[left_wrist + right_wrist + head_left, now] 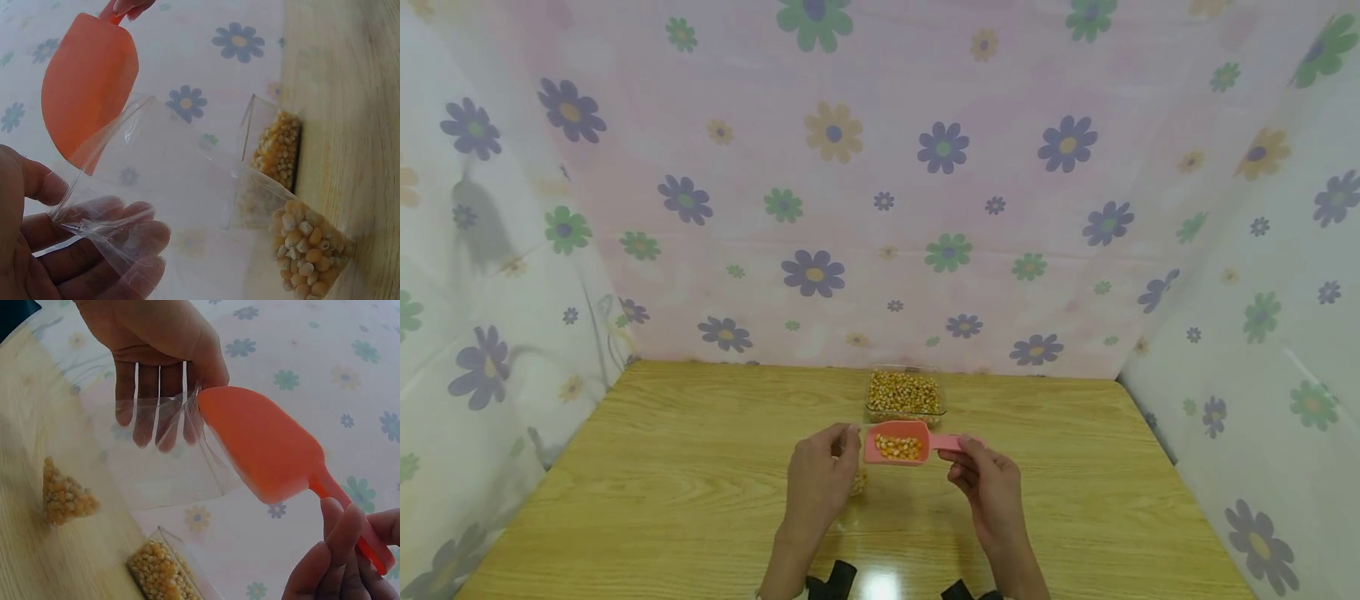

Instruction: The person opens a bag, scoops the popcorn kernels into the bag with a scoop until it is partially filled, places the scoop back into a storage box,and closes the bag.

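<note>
Pinched in the right hand's [992, 483] curled fingers is a coral-pink plastic scoop [262, 444], held by its handle and bearing yellow corn kernels [898, 447]; the left hand [822, 475] pinches a clear plastic bag [178, 156] near its mouth, beside the scoop's front edge; more kernels fill the bag's lower corner; beyond, a clear rectangular container [251, 119] of corn sits on the wood-grain table [700, 467].

dim lt, tbl [700, 450] glare, soft shadows
</note>
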Available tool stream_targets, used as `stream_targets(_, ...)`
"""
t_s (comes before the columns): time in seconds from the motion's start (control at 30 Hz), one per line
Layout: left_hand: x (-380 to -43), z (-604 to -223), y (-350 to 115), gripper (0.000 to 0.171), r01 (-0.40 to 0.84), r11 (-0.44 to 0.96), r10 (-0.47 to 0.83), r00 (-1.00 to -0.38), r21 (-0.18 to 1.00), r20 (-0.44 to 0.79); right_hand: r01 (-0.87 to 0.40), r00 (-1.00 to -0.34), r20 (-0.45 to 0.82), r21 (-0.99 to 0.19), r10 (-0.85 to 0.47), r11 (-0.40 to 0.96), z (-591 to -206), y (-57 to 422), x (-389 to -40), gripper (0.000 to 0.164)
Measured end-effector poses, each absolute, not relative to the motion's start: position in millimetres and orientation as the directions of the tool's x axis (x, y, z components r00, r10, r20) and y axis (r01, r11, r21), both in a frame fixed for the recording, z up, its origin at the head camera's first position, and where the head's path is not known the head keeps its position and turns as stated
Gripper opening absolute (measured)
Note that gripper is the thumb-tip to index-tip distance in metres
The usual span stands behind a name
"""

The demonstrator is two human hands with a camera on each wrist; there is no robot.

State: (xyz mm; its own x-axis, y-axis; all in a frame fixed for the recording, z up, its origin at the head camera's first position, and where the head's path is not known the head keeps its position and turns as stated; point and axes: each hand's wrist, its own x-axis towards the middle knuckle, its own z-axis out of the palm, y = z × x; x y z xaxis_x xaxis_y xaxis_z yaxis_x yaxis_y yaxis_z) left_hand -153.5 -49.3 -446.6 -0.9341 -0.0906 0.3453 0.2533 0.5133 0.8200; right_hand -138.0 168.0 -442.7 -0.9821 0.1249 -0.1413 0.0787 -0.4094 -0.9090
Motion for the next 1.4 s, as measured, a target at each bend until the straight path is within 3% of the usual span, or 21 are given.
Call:
stream_targets(0.47,-154,-445,-45,0.036,0.303,0.543,-0.018,-0.928,0.783,0.371,0.026,-0.957,-0.096,-0.969,0.275,-0.246,-435,158,-136,0.026)
stream_targets(0.83,-154,-443,-45,0.026,0.257,0.555,-0.045,-0.941,0.791,0.337,-0.026,-0.954,-0.009,-0.993,0.300,-0.113,-429,151,-130,0.028)
stream_targets(1.4,-154,-446,-42,0.028,0.282,0.555,-0.031,-0.933,0.782,0.359,-0.177,-0.923,0.224,-0.969,0.312,0.173,-420,141,-117,0.011)
